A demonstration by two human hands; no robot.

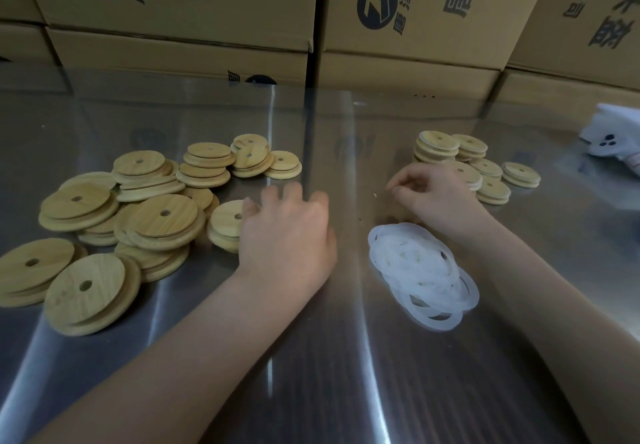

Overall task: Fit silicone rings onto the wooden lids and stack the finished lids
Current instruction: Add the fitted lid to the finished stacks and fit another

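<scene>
A person's two bare forearms reach forward over a shiny steel worktop (311, 357), seen from above and behind the hands. The left hand (287, 232) lies palm down near the middle of the worktop, wrist slightly raised, its fingers spread and curled over the edge of a wooden lid (227, 220); the hand is blurred, so whether it truly grips the lid cannot be told. That lid sits at the right fringe of a loose heap of wooden lids (138, 221) covering the left half of the worktop, each a pale round disc with a small hole. The right hand (436, 194) is further back and to the right, knuckles up, fingers curled in towards the thumb in a loose pinch; whether anything is pinched there cannot be made out. Just behind and beside it, short stacks of finished lids (474, 163) stand towards the far right of the worktop. A pile of translucent white silicone rings (422, 273) lies between the two forearms, close to the right wrist. A white object (613, 138) sits at the right edge. Printed cardboard boxes (415, 17) are stacked along the far edge.
</scene>
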